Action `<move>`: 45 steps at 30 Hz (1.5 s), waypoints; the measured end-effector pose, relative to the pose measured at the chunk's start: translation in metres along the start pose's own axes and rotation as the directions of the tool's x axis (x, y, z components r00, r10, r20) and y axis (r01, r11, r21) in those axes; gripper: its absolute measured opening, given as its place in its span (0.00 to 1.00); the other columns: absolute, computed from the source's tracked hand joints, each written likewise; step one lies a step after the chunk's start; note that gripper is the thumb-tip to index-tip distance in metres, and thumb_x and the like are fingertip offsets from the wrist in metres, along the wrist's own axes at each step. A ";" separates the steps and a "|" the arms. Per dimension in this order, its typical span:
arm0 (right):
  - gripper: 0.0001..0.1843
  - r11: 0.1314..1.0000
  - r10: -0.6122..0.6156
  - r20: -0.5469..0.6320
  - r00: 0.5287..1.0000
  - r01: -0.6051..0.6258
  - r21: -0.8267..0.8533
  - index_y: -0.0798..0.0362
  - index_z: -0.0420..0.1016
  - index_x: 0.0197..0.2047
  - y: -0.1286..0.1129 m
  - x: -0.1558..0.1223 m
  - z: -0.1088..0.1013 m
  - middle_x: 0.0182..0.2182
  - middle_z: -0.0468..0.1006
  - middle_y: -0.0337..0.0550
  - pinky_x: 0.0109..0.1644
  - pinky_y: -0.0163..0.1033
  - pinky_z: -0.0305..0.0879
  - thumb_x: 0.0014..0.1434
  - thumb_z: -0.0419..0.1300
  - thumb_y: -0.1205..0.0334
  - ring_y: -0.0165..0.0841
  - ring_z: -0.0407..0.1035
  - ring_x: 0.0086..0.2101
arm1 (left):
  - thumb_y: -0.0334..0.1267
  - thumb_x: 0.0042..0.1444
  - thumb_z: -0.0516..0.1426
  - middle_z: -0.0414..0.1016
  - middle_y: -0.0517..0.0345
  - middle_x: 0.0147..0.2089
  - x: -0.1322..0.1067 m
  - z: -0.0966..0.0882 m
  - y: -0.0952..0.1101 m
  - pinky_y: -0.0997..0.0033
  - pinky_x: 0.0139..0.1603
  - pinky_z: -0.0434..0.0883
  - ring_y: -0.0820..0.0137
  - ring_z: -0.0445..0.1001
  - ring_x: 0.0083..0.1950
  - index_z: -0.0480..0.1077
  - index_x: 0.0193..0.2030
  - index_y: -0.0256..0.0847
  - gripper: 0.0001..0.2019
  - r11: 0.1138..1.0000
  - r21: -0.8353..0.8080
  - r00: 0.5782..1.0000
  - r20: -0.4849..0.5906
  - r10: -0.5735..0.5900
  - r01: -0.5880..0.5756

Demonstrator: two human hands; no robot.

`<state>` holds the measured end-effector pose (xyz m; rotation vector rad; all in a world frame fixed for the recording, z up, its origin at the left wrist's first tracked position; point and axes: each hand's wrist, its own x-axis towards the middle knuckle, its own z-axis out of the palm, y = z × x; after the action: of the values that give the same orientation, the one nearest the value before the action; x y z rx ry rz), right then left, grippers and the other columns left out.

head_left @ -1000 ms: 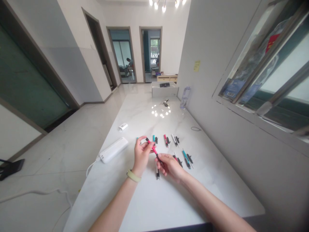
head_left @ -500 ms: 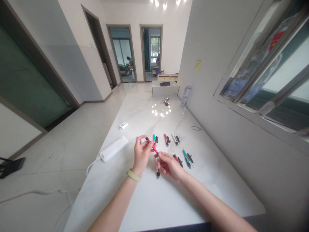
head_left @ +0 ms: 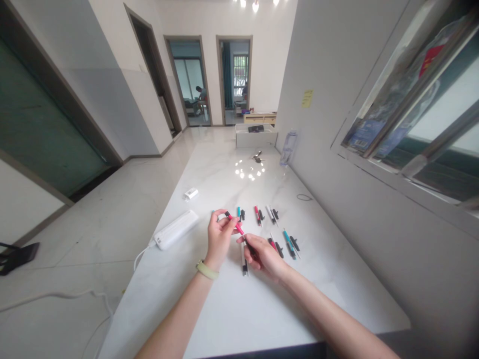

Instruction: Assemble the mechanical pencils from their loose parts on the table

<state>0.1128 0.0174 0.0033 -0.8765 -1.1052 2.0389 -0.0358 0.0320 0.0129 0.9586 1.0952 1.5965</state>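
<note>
My left hand (head_left: 220,239), with a pale green band at the wrist, pinches a red pen barrel (head_left: 238,227) with a black end. Closed around a black pen part (head_left: 250,248) at the barrel's lower end is my right hand (head_left: 267,257); its fingers hide where the two pieces meet. Beneath the hands lies a pen piece with a black end (head_left: 245,270), partly covered. Pens in separate pieces lie beyond and to the right: a teal one (head_left: 288,241), a red one (head_left: 257,214), a white one (head_left: 270,215), with black clipped pieces (head_left: 295,244) beside them.
A white power strip (head_left: 176,230) and a small white adapter (head_left: 190,194) lie along the table's left side. Farther back are keys (head_left: 257,157), a clear bottle (head_left: 288,148) and a white box (head_left: 256,139). A dark loop (head_left: 304,197) lies near the right wall.
A black pen part now shows in my right hand, lined up with the red barrel's lower end. My left hand keeps its hold, nearly still.
</note>
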 end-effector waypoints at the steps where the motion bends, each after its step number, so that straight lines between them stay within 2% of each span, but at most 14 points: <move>1: 0.21 1.000 -0.008 0.000 1.000 0.008 -0.021 0.54 0.70 0.44 0.000 0.000 0.001 0.17 0.68 0.32 0.16 0.30 0.40 0.62 0.54 0.43 0.22 0.51 0.13 | 0.42 0.54 0.62 0.78 0.55 0.35 0.000 0.000 0.000 0.61 0.40 0.77 0.66 0.79 0.37 0.60 0.48 0.42 0.19 1.000 -0.001 1.000 -0.001 0.001 -0.001; 5: 0.20 0.998 -0.004 -0.002 1.000 0.004 -0.062 0.53 0.69 0.41 0.001 0.000 0.002 0.15 0.66 0.30 0.15 0.30 0.40 0.61 0.55 0.44 0.23 0.51 0.12 | 0.42 0.54 0.63 0.78 0.55 0.35 -0.001 0.001 0.000 0.61 0.40 0.77 0.65 0.79 0.38 0.60 0.48 0.42 0.19 1.000 -0.002 1.000 -0.006 -0.007 0.007; 11: 0.10 1.000 -0.014 0.020 1.000 0.015 -0.019 0.53 0.67 0.35 0.005 0.003 -0.002 0.18 0.70 0.34 0.15 0.31 0.42 0.60 0.55 0.54 0.23 0.52 0.13 | 0.43 0.53 0.63 0.78 0.54 0.35 0.000 0.001 -0.001 0.61 0.39 0.77 0.65 0.80 0.36 0.60 0.48 0.41 0.20 1.000 -0.006 1.000 -0.012 -0.010 0.010; 15: 0.08 0.999 -0.011 0.025 1.000 0.012 -0.033 0.53 0.68 0.34 0.004 0.003 -0.003 0.18 0.66 0.32 0.16 0.31 0.38 0.59 0.54 0.57 0.23 0.48 0.14 | 0.43 0.52 0.64 0.79 0.54 0.36 0.002 -0.002 -0.002 0.60 0.40 0.77 0.65 0.80 0.36 0.60 0.48 0.41 0.21 1.000 -0.028 1.000 -0.013 -0.014 0.013; 21: 0.08 0.998 0.009 0.024 1.000 -0.008 -0.061 0.53 0.68 0.33 0.000 0.001 -0.001 0.16 0.63 0.31 0.16 0.32 0.36 0.57 0.53 0.58 0.23 0.45 0.14 | 0.41 0.53 0.63 0.78 0.56 0.37 0.008 -0.009 -0.004 0.64 0.40 0.76 0.68 0.79 0.37 0.61 0.47 0.42 0.19 0.987 -0.157 0.998 -0.053 -0.020 0.012; 26: 0.08 0.998 -0.003 0.030 1.000 0.005 -0.058 0.53 0.68 0.32 -0.001 0.000 0.001 0.16 0.63 0.31 0.17 0.32 0.36 0.57 0.53 0.58 0.23 0.44 0.14 | 0.38 0.53 0.64 0.76 0.59 0.37 0.014 -0.014 -0.009 0.72 0.41 0.75 0.72 0.78 0.40 0.63 0.45 0.42 0.17 0.947 -0.315 0.993 -0.080 -0.091 0.061; 29: 0.08 0.998 0.003 0.024 1.000 -0.002 -0.061 0.53 0.68 0.32 -0.003 -0.001 0.001 0.16 0.63 0.31 0.17 0.32 0.36 0.57 0.53 0.58 0.23 0.45 0.15 | 0.32 0.52 0.65 0.76 0.60 0.37 0.017 -0.016 -0.011 0.78 0.40 0.76 0.73 0.79 0.42 0.66 0.44 0.42 0.15 0.884 -0.448 0.978 -0.087 -0.191 0.133; 31: 0.08 0.998 0.004 0.021 1.000 -0.002 -0.064 0.53 0.68 0.32 -0.003 -0.001 0.001 0.16 0.63 0.31 0.17 0.32 0.36 0.57 0.53 0.58 0.23 0.45 0.14 | 0.27 0.53 0.63 0.75 0.58 0.37 0.020 -0.018 -0.010 0.82 0.39 0.76 0.74 0.79 0.42 0.68 0.42 0.39 0.11 0.796 -0.565 0.947 -0.076 -0.311 0.215; 33: 0.08 0.998 -0.001 0.022 1.000 0.003 -0.065 0.53 0.68 0.32 -0.003 0.000 0.000 0.16 0.63 0.31 0.17 0.32 0.36 0.57 0.54 0.57 0.23 0.45 0.14 | 0.23 0.56 0.59 0.76 0.55 0.38 0.021 -0.019 -0.007 0.85 0.36 0.76 0.77 0.79 0.38 0.70 0.40 0.36 0.07 0.680 -0.664 0.903 -0.015 -0.429 0.312; 35: 0.09 0.998 -0.007 0.025 1.000 0.009 -0.067 0.53 0.68 0.33 -0.003 0.000 0.000 0.16 0.63 0.31 0.16 0.32 0.36 0.58 0.54 0.56 0.23 0.45 0.14 | 0.22 0.58 0.55 0.76 0.51 0.39 0.022 -0.021 -0.004 0.85 0.33 0.77 0.78 0.78 0.35 0.71 0.40 0.33 0.07 0.588 -0.715 0.874 0.065 -0.482 0.377; 37: 0.09 0.997 -0.006 0.026 1.000 0.008 -0.070 0.53 0.68 0.32 -0.002 0.000 0.000 0.16 0.63 0.31 0.16 0.32 0.37 0.58 0.54 0.56 0.23 0.45 0.14 | 0.21 0.60 0.52 0.77 0.50 0.39 0.022 -0.022 -0.003 0.84 0.32 0.77 0.78 0.79 0.35 0.72 0.42 0.33 0.09 0.554 -0.738 0.872 0.094 -0.481 0.385; 41: 0.08 0.997 0.000 0.021 1.000 0.001 -0.075 0.53 0.68 0.32 -0.002 0.000 0.001 0.16 0.63 0.31 0.17 0.32 0.36 0.58 0.54 0.58 0.23 0.45 0.14 | 0.24 0.59 0.53 0.78 0.51 0.40 0.020 -0.022 -0.003 0.84 0.31 0.76 0.75 0.79 0.38 0.74 0.41 0.36 0.09 0.618 -0.703 0.885 0.036 -0.464 0.353; 45: 0.09 0.998 -0.001 0.003 1.000 0.002 -0.062 0.53 0.68 0.32 -0.002 0.000 0.001 0.16 0.63 0.31 0.17 0.32 0.35 0.57 0.55 0.56 0.23 0.45 0.15 | 0.25 0.54 0.56 0.77 0.52 0.48 0.016 -0.021 -0.003 0.83 0.35 0.74 0.72 0.77 0.49 0.74 0.48 0.41 0.16 0.713 -0.604 0.925 0.119 -0.361 0.356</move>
<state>0.1125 0.0177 0.0054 -0.9034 -1.1766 2.0148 -0.0586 0.0438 0.0049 0.2680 0.6254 1.4751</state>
